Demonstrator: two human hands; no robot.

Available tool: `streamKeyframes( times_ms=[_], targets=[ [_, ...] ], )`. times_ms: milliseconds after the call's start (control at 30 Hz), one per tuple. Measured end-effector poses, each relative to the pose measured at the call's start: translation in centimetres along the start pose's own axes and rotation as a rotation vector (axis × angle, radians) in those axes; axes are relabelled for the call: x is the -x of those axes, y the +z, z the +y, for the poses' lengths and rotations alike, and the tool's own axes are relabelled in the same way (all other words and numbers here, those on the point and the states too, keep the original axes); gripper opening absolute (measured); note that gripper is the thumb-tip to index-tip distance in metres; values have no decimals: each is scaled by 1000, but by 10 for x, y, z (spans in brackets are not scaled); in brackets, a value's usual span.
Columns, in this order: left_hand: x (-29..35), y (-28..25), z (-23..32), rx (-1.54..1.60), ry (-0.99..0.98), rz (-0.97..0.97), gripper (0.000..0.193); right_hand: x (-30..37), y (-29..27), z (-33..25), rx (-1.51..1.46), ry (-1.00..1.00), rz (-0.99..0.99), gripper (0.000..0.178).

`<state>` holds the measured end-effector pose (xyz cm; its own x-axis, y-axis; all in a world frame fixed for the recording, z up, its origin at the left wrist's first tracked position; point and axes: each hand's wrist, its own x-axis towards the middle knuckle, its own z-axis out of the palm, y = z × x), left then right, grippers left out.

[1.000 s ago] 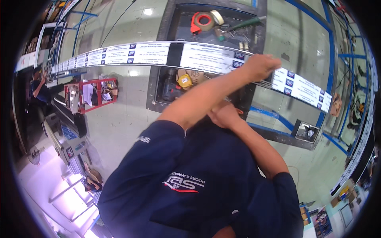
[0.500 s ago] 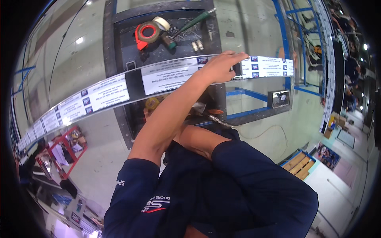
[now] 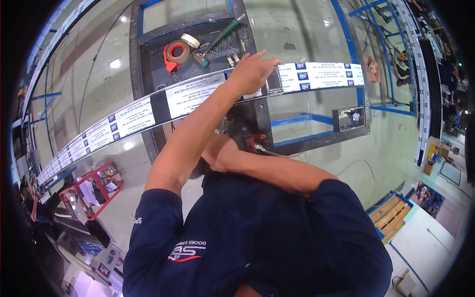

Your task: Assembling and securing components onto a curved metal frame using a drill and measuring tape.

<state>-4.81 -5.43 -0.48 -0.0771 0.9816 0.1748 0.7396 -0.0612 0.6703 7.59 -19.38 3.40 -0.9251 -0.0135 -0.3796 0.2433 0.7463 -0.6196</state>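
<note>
A long profile (image 3: 190, 101) wrapped in white printed film lies across a dark metal frame bench (image 3: 316, 137). My left hand (image 3: 251, 74) rests over it beside a bare gap in the film, fingers stretched out and apart past its far edge. Under my left forearm is my right hand (image 3: 220, 151), its fingers hidden by that forearm. Just beyond it sits a dark tool with an orange part (image 3: 255, 137) and a metal fitting; whether my right hand touches it, I cannot tell.
On the bench's dark tray lie a red tape dispenser (image 3: 170, 64), a white tape roll (image 3: 190, 40), a green-handled tool (image 3: 230, 30) and loose screws. A small box (image 3: 349, 119) sits at the bench's right corner. A red cart (image 3: 94, 188) stands left, a wooden pallet (image 3: 391, 215) right.
My left hand has shifted left along the profile, and its fingers are more spread. My right hand has moved right beneath the left forearm. The whole view has shifted slightly.
</note>
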Motion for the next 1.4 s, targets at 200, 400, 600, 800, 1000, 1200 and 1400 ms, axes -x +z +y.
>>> streamKeyframes(
  times_ms=[200,400,600,800,1000,1200,1400],
  targets=[
    [4,-2,35,47,-100,111,36,144,-67,53,10,-11,7,38],
    [-9,7,50,-23,-91,289,26,273,-79,134,-321,146,257,43],
    [-16,27,78,71,-214,440,22,351,-60,202,-474,284,532,30],
    [-22,21,75,18,-352,378,19,357,-95,210,-440,230,575,30],
    [-24,23,62,85,-360,382,21,348,-103,212,-426,201,558,28],
    [-10,33,52,326,-271,319,40,341,-113,193,-214,233,613,20],
    [-2,16,54,257,-177,102,103,335,-128,159,-708,666,650,23]
  ],
)
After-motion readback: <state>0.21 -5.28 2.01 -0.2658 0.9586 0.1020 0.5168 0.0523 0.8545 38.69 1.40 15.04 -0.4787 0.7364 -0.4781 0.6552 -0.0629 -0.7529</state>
